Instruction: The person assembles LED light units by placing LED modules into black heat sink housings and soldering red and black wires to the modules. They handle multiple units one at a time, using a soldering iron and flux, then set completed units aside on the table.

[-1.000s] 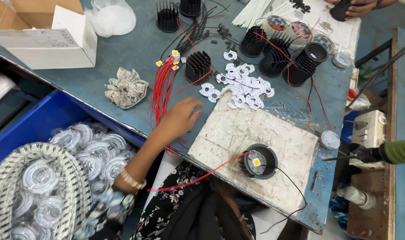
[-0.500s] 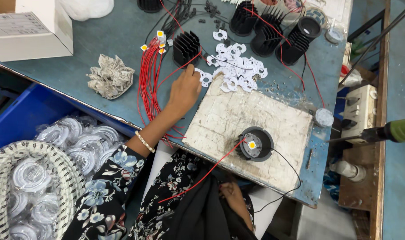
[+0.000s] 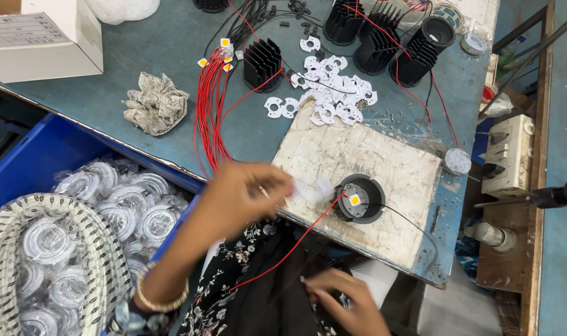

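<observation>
White plastic ring piece (image 3: pixel 313 188), blurred, sits pinched in the fingers of the left hand (image 3: pixel 246 198) just beside the black round housing (image 3: pixel 359 199) on the pale board (image 3: pixel 383 162). Right hand (image 3: pixel 342 298) rests low on the lap, fingers loosely curled near the red wire (image 3: pixel 296 239), gripping nothing visible.

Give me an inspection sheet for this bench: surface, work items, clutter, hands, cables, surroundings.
Surface: blue-grey table with a white board on it.
Work items: black round housing on the board, yellow chip inside; white ring, blurred.
Clutter: pile of white rings, crumpled rag, black heat sinks.
Hands: left hand holds the white ring; right hand in the lap.
Cables: bundle of red wires.
Surroundings: blue bin, white box.
</observation>
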